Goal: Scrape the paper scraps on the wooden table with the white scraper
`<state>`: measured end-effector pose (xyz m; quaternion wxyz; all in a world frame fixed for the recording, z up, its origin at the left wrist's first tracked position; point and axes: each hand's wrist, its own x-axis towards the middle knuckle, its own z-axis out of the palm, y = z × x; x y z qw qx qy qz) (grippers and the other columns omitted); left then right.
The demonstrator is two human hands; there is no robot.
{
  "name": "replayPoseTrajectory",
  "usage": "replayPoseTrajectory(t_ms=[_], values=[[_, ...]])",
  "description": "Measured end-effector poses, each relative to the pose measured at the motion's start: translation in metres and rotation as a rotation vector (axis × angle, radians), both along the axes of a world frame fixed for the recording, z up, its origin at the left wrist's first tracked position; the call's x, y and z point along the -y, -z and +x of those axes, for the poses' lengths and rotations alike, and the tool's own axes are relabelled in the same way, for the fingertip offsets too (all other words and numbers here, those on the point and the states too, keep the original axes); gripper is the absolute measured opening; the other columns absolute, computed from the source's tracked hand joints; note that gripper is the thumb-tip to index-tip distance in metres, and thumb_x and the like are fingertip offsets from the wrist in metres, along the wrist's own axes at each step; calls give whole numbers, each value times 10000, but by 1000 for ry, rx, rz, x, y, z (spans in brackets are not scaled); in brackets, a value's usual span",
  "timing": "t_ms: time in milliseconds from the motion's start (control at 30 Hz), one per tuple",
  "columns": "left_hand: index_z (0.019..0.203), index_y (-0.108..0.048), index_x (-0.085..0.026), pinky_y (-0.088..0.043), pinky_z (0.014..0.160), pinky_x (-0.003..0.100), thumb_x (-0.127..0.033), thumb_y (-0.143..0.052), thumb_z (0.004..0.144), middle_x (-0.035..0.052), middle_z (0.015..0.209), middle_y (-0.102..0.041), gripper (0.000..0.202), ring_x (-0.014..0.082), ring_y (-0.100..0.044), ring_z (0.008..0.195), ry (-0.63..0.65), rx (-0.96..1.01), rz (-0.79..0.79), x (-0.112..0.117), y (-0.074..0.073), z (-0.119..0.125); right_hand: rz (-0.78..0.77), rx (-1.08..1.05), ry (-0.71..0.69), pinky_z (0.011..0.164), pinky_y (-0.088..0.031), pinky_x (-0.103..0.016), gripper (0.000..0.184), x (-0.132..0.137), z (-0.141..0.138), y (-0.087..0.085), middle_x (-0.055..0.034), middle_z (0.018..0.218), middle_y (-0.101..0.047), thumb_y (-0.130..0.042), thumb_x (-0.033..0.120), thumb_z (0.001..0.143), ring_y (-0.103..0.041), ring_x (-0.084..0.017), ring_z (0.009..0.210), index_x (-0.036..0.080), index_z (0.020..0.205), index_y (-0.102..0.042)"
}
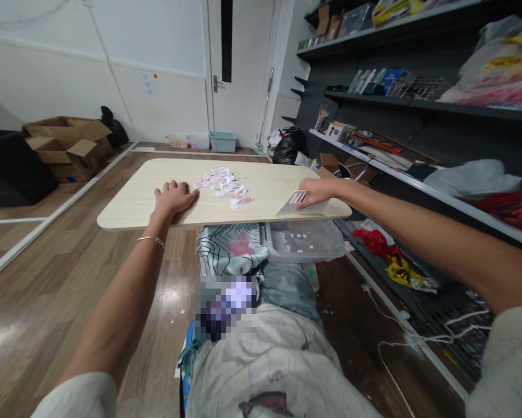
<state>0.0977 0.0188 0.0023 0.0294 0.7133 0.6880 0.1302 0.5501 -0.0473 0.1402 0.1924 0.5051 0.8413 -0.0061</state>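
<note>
Rumpled pale shirt (261, 354) fabric, with a dark red print low on the front, lies below and between both hands, closest to the camera. Just beyond it are grey-blue trousers (289, 287) and a pixelated patch (228, 305) whose contents cannot be made out. Farther forward, the wood-grain bench (173, 168), round-cornered and pale, spans the reach of both arms.

Near its left part, the left hand (173, 197) rests palm down, fingers loosely spread and grasping nothing; a silver bangle (151, 239) circles the wrist behind it. The right hand (315, 193) is closed on one end of a slotted white scraper (289, 203), which slants down toward the near edge of the bench, on the inner side of that hand. Between the two hands, nearer the left fingertips, torn paper scraps (222, 181), white with pinkish patches, form a loose heap, a few straggling toward the scraper.

Below the right hand, under the bench edge, a clear plastic bin (306, 255) contains more pale bits. To its left, below the gap between the hands, lies a white cloth (217, 249) with black contour lines and a pink stain. Well beyond the left hand stand open cardboard boxes (75, 152).
</note>
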Motion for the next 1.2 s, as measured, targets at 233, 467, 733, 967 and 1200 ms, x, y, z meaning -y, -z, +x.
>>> replayPoseTrajectory(t_ms=[233, 467, 733, 967, 1200], values=[[1501, -773, -173, -418, 1325, 737, -612, -374, 1133, 330, 1692, -672, 698, 525, -566, 1621, 4, -7, 1, -2, 1, 0, -25, -79, -17, 769, -464, -328, 464, 2, 12, 3, -87, 718, -794, -889, 590, 972, -693, -232, 758, 171, 775, -850], [1549, -762, -170, -417, 1336, 733, -626, -342, 1134, 330, 1710, -661, 746, 524, -552, 1640, 0, -15, -10, -1, 1, 0, -36, -159, -33, 825, -532, -314, 412, -17, -41, -2, -114, 890, -885, -912, 549, 954, -780, -264, 864, 140, 909, -900], [1526, -779, -162, -407, 1330, 762, -629, -360, 1108, 348, 1702, -663, 753, 547, -563, 1625, 4, 15, 2, 1, -1, 1, -24, -146, -97, 859, -542, -307, 511, -28, -95, -5, -179, 1084, -925, -916, 568, 988, -824, -286, 970, 76, 1125, -936], [1551, -766, -166, -385, 1346, 758, -608, -365, 1116, 345, 1714, -656, 739, 526, -546, 1650, 5, 28, 7, 3, -1, 2, -62, -246, -119, 828, -557, -302, 500, -38, -106, -5, -124, 1007, -923, -888, 543, 991, -815, -279, 938, 84, 1185, -936], [1550, -771, -172, -373, 1346, 766, -613, -378, 1109, 342, 1714, -656, 737, 539, -543, 1651, -1, 32, 3, 2, -1, 3, 24, -53, -142, 910, -586, -330, 544, -30, -121, -7, -208, 1182, -922, -954, 517, 984, -866, -317, 1025, 65, 1286, -936]])
